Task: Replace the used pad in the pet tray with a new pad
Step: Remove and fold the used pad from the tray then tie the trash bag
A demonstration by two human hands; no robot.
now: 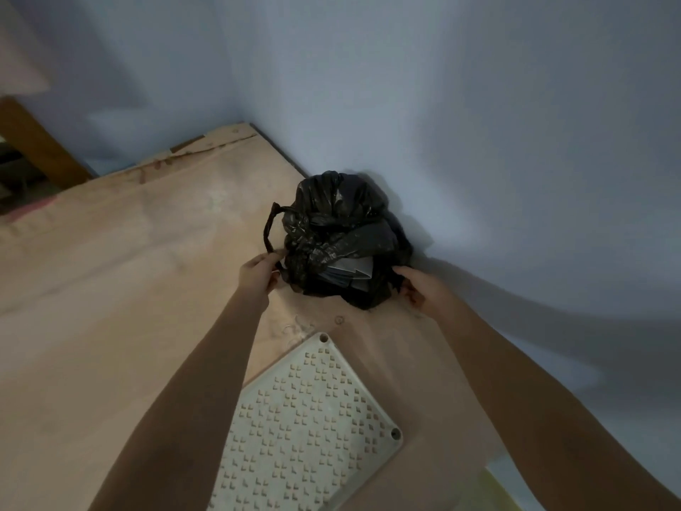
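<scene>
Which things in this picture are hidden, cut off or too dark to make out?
Head view only:
- Black bag: its folds hide most of what is inside; only a grey, papery piece shows at the opening.
- White perforated grid: the left forearm and the bottom edge cut it off.
- Right hand: fingertips are lost against the dark bag.
- Left hand: pinches the bag handle.

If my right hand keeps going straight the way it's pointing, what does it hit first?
Most likely the crumpled black plastic rubbish bag: your right hand already grips its near edge, fingers aimed into it.
</scene>
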